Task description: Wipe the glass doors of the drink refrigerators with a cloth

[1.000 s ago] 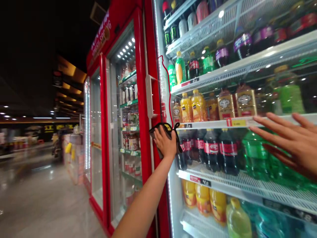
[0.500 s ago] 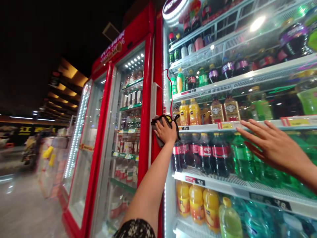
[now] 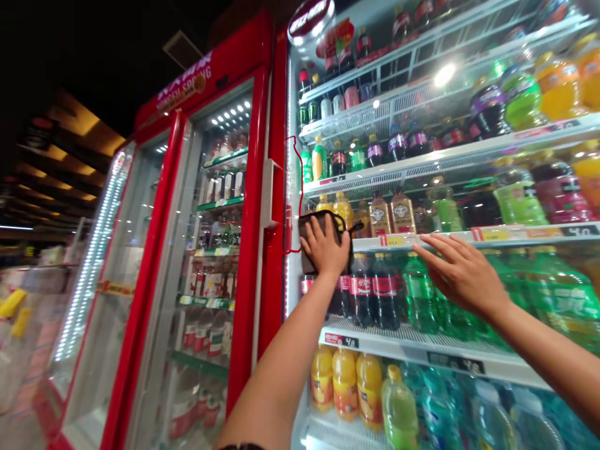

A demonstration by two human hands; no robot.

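Note:
My left hand [image 3: 323,247] lies spread over a dark grey cloth [image 3: 306,262] with black edging and a yellow line, pressing it against the glass door of the red drinks fridge [image 3: 276,275]. A thin black loop sticks out at the cloth's right side. To the right, my right hand [image 3: 462,275] is open and holds nothing, fingers stretched toward the left, in front of green bottles [image 3: 419,294]. Whether it touches the glass I cannot tell. Cola bottles [image 3: 360,287] stand between the hands, behind the door.
Shelves of bottles fill the fridge, with yellow juice bottles [image 3: 344,378] low down. A white door handle [image 3: 270,194] is left of the cloth. Farther left stands another red fridge [image 3: 255,162] with glass doors. Wrapped goods [image 3: 23,337] are at the far left.
My left hand has moved the cloth right, from the red door frame beside the handle onto the glass. The view has shifted to the right. My right hand remains open over the green bottles.

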